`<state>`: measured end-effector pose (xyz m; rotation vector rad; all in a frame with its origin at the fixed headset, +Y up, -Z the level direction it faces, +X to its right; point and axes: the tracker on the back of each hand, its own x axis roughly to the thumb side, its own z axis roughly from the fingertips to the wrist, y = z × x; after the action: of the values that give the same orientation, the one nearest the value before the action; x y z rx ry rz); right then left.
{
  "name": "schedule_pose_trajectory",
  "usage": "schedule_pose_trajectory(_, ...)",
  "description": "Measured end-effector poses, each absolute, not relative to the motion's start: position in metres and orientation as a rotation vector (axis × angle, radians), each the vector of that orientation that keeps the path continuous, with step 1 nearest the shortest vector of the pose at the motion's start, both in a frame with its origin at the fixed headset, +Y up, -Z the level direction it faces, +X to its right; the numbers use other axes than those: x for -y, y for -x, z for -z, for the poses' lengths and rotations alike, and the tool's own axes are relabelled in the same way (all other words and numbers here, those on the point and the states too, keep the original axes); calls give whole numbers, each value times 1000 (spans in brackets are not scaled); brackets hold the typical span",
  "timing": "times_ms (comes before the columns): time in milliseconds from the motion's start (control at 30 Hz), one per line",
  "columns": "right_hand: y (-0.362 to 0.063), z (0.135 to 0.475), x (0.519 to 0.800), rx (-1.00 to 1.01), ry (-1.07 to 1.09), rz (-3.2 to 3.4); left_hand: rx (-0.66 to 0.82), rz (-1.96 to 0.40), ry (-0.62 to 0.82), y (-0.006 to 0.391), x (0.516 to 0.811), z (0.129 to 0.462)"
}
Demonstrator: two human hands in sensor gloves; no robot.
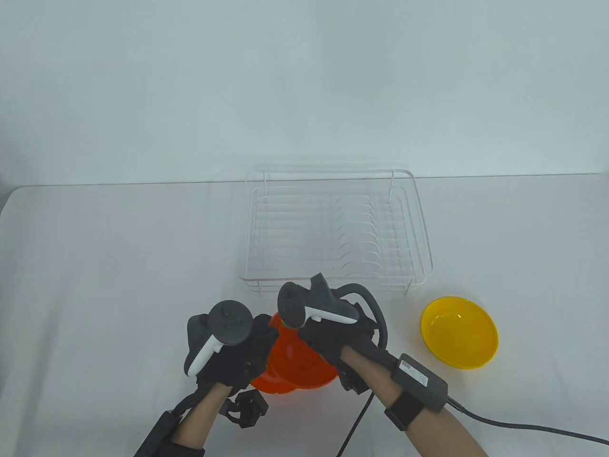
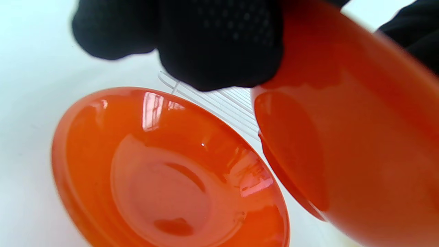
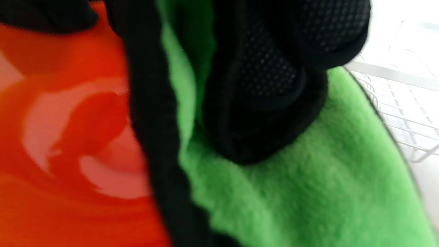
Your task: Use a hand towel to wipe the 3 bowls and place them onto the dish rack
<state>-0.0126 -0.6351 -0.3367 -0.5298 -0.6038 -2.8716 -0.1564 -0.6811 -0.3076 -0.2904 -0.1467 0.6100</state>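
Table view: two orange bowls are sitting at the near middle of the table, one lifted and tilted above the other, with both gloved hands working on the upper one.
Held bowl: the lifted orange bowl (image 1: 297,354) is hanging between the two hands, its underside facing the left wrist camera and its opening turning toward the right hand.
Lower bowl: the second orange bowl (image 2: 168,175) is resting upright on the table just beneath the held one, apparently not touching it.
Towel: the green hand towel (image 3: 308,185) with a dark edge is bunching under the right fingers against the orange inside of the held bowl.
Right hand: the right hand (image 1: 333,333) is curling its fingers round the towel and pressing it into the bowl.
Left hand: the left hand (image 1: 238,352) is gripping the held bowl from the left, fingers wrapping its outer wall near the rim.
Key relation: the dish rack (image 1: 333,228) is lying straight beyond the hands, just past the held bowl, so the bowl will probably need only a short carry forward; the left hand, already gripping it, seems better placed.
Yellow bowl: the yellow bowl (image 1: 459,331) is waiting upright to the right, near the rack's front right corner, nearer the right hand.
Progress: wiping looks under way; the rack is holding no bowls.
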Motion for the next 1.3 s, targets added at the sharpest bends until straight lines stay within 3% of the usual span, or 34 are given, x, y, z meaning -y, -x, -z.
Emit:
schedule_pose_trajectory(167, 23, 342, 645, 611, 523, 2874, 141, -616, 241, 157, 682, 309)
schedule_pose_trajectory(400, 20, 345, 648, 937, 720, 3000, 132, -656, 257, 158, 683, 309)
schedule_pose_trajectory(700, 31, 334, 651, 1217, 921, 2777, 114, -681, 279, 164, 685, 311)
schedule_pose_trajectory(800, 32, 331, 650, 1183, 880, 2690, 123, -673, 261, 161, 685, 310)
schedule_pose_trajectory(1133, 30, 324, 653, 700, 525, 2496, 136, -678, 271, 157, 687, 312)
schedule_pose_trajectory(1300, 28, 332, 649, 541, 553, 2665, 150, -684, 255, 156, 688, 311)
